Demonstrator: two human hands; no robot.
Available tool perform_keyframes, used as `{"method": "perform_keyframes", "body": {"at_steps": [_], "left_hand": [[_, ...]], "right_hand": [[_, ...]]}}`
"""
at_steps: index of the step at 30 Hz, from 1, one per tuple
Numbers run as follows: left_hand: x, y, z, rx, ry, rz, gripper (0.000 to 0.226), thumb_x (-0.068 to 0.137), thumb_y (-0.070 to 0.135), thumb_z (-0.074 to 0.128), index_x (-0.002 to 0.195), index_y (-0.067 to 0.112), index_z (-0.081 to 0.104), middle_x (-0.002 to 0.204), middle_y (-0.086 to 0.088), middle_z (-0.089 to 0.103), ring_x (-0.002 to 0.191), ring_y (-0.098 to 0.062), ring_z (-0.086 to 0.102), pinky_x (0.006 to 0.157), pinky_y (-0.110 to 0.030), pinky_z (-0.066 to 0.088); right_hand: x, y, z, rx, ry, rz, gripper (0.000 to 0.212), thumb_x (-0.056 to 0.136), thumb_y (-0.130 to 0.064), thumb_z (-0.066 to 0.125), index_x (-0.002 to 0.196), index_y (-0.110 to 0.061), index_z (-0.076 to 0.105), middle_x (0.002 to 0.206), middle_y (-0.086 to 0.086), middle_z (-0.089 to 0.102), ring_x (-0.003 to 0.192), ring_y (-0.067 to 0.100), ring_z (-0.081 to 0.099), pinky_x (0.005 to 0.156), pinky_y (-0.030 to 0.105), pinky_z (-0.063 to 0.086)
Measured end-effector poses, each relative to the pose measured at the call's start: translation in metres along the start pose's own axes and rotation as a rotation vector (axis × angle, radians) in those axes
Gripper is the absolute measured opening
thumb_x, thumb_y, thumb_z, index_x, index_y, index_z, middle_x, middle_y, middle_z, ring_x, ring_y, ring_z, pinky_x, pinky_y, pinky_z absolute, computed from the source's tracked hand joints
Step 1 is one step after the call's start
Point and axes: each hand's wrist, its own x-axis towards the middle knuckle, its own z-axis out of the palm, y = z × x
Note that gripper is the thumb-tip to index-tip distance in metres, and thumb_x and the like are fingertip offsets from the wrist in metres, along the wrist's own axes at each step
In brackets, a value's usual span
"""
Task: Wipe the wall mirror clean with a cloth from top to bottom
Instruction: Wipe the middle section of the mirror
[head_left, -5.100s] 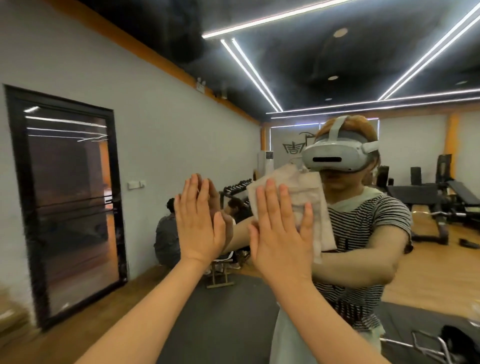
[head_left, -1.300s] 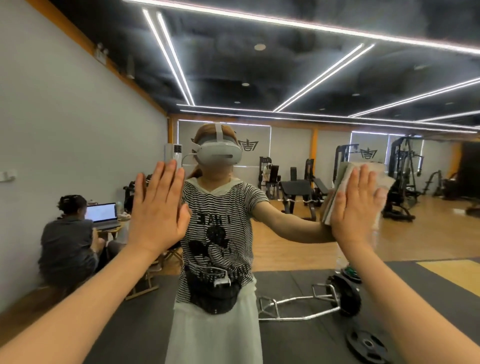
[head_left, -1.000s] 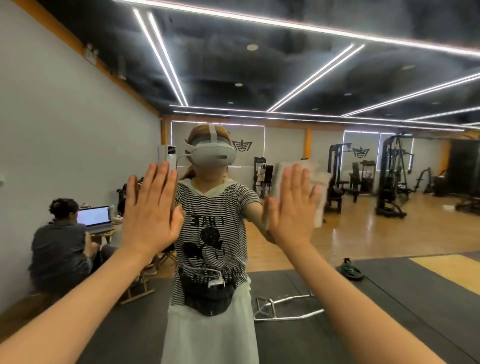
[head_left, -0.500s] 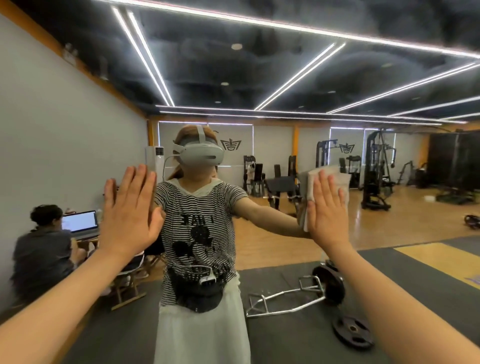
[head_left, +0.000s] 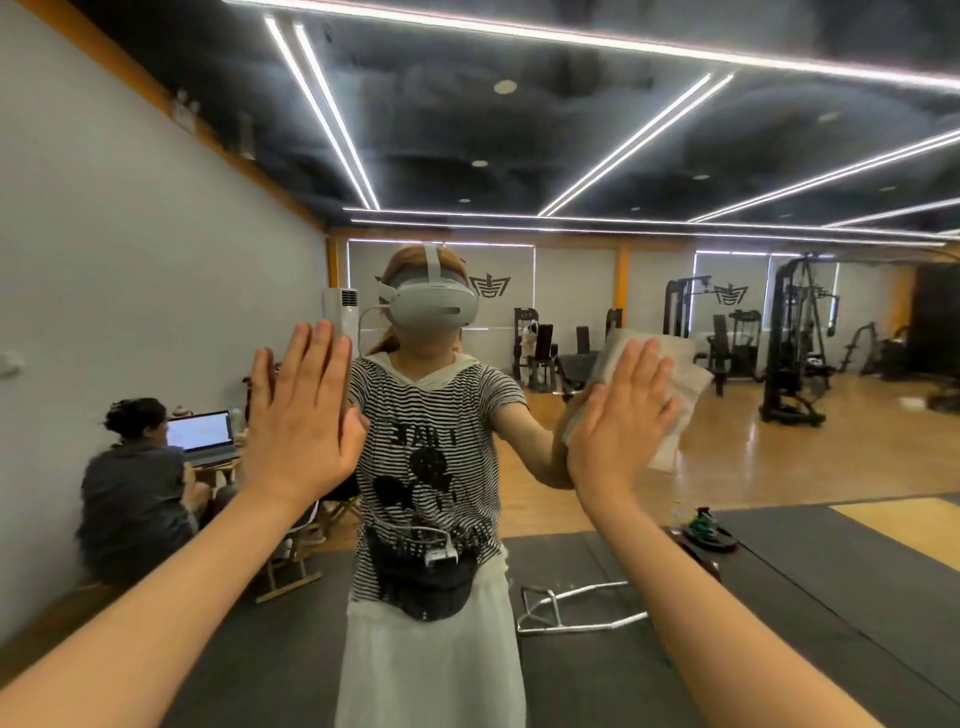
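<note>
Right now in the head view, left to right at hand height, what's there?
Seated person → laptop → left hand → striped shirt in the reflection → right hand → cloth → gym machine.

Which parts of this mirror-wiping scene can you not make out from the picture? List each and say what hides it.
1. Cloth, head view: mostly covered by the flat right hand.
2. Mirror, head view: its edges lie outside the frame.
3. Dirt or streaks on the glass: too faint to tell.
4. Laptop screen in the reflection: too small to read.
5. Left hand: palm hidden, only its back shows.
</note>
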Motion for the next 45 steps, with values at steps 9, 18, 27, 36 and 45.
{"method": "perform_keyframes", "body": {"at_steps": [9, 18, 27, 36, 45], "left_hand": [[-0.001, -0.001, -0.002, -0.023, -0.002, -0.004, 0.07, 0.085, 0.032, 0.036, 0.148, 0.005, 0.023, 0.155, -0.018, 0.026, 0.149, -0.019, 0.0, 0.119, -0.039, -0.004], [0.0, -0.001, -0.002, -0.005, 0.006, -0.003, 0.069, 0.086, 0.032, 0.038, 0.148, 0.004, 0.026, 0.154, -0.019, 0.028, 0.144, -0.029, 0.016, 0.118, -0.039, -0.003], [-0.002, -0.003, 0.001, 0.068, -0.022, -0.016, 0.071, 0.086, 0.032, 0.039, 0.15, 0.005, 0.024, 0.157, -0.016, 0.023, 0.149, -0.015, -0.005, 0.12, -0.038, -0.005], [-0.001, -0.001, -0.002, 0.086, -0.056, -0.021, 0.069, 0.086, 0.029, 0.037, 0.148, 0.003, 0.025, 0.155, -0.017, 0.023, 0.15, -0.016, -0.004, 0.121, -0.041, -0.002], [0.0, 0.001, -0.008, 0.082, -0.098, 0.003, 0.07, 0.086, 0.033, 0.038, 0.148, 0.005, 0.022, 0.155, -0.016, 0.021, 0.149, -0.022, 0.003, 0.12, -0.041, -0.005]], "right_hand": [[-0.057, -0.075, 0.028, 0.013, 0.024, -0.367, 0.063, 0.097, -0.031, 0.027, 0.155, -0.018, 0.003, 0.158, 0.003, 0.016, 0.149, 0.017, -0.011, 0.118, 0.047, -0.005], [-0.056, -0.073, 0.029, 0.042, 0.05, -0.417, 0.069, 0.097, -0.031, 0.029, 0.154, -0.02, -0.007, 0.159, 0.003, 0.013, 0.149, 0.018, -0.011, 0.118, 0.049, -0.004], [-0.057, -0.075, 0.031, 0.068, 0.038, -0.408, 0.067, 0.095, -0.03, 0.032, 0.155, -0.015, 0.005, 0.159, 0.006, 0.02, 0.149, 0.019, -0.008, 0.118, 0.048, -0.006], [-0.066, -0.062, 0.028, 0.074, -0.001, -0.514, 0.068, 0.095, -0.03, 0.029, 0.155, -0.016, -0.001, 0.162, 0.002, -0.009, 0.149, 0.02, -0.008, 0.119, 0.049, -0.009], [-0.068, -0.06, 0.028, 0.082, -0.031, -0.509, 0.07, 0.095, -0.031, 0.029, 0.155, -0.02, -0.006, 0.162, -0.003, -0.014, 0.149, 0.017, -0.009, 0.119, 0.046, -0.01]]}}
